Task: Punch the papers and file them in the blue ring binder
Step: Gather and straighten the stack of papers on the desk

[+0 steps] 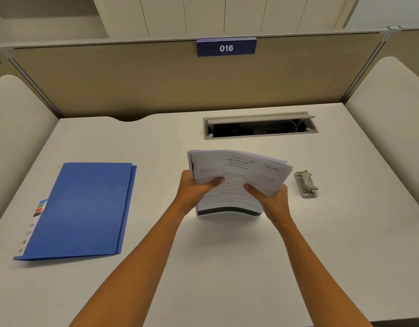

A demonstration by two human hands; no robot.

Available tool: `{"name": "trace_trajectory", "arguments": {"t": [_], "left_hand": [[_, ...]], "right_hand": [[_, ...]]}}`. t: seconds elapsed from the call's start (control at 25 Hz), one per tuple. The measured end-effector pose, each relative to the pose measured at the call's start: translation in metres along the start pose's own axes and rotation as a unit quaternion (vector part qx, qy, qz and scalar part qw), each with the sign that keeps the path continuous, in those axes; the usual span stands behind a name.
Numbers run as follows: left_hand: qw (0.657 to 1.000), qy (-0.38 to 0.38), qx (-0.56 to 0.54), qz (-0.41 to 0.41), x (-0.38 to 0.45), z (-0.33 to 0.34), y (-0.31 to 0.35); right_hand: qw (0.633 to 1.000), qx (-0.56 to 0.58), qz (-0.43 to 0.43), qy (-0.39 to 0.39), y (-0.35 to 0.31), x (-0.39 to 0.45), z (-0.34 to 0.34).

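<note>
A stack of printed papers stands on its lower edge on the white desk, bowed and leaning away from me. My left hand grips the stack's left side with the thumb on the front sheet. My right hand grips its right side the same way. The blue ring binder lies closed and flat on the desk at the left. A small grey metal hole punch sits on the desk just right of the papers.
An open cable tray with wires inside is set into the desk behind the papers. A beige partition with a blue sign reading 016 closes the back. Padded side panels flank the desk.
</note>
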State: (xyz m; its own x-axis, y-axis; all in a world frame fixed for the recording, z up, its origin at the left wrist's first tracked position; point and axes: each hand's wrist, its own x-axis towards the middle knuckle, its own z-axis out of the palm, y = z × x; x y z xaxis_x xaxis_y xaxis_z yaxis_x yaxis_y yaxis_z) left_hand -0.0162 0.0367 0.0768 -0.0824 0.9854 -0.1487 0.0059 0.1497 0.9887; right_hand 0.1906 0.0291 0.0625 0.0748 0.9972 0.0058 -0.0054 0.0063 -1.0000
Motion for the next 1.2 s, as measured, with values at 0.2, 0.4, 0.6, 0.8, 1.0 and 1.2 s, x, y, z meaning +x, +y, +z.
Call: {"name": "trace_trajectory", "arguments": {"t": [0.2,0.4,0.6,0.8,1.0,1.2], "left_hand": [[0.999,-0.007,0.03,-0.019,0.001,0.0,-0.014],[0.999,-0.007,0.046,-0.019,0.001,0.0,-0.015],[0.999,-0.002,0.03,-0.028,0.002,-0.002,-0.012],[0.999,0.011,0.03,-0.035,0.002,-0.002,-0.008],[1.0,-0.007,0.011,-0.025,-0.002,-0.003,-0.005],[1.0,-0.01,0.003,-0.015,-0.003,0.002,-0.005]], "right_hand": [[1.0,0.0,0.016,-0.017,0.019,-0.005,0.001],[0.999,-0.015,0.024,0.023,0.027,-0.005,0.0],[0.998,-0.015,0.025,0.047,0.031,-0.003,-0.002],[0.999,-0.002,0.014,0.05,0.03,-0.004,0.0],[0.999,-0.004,0.017,0.046,0.026,-0.005,0.002],[0.999,-0.011,0.017,0.034,0.027,-0.007,0.008]]}}
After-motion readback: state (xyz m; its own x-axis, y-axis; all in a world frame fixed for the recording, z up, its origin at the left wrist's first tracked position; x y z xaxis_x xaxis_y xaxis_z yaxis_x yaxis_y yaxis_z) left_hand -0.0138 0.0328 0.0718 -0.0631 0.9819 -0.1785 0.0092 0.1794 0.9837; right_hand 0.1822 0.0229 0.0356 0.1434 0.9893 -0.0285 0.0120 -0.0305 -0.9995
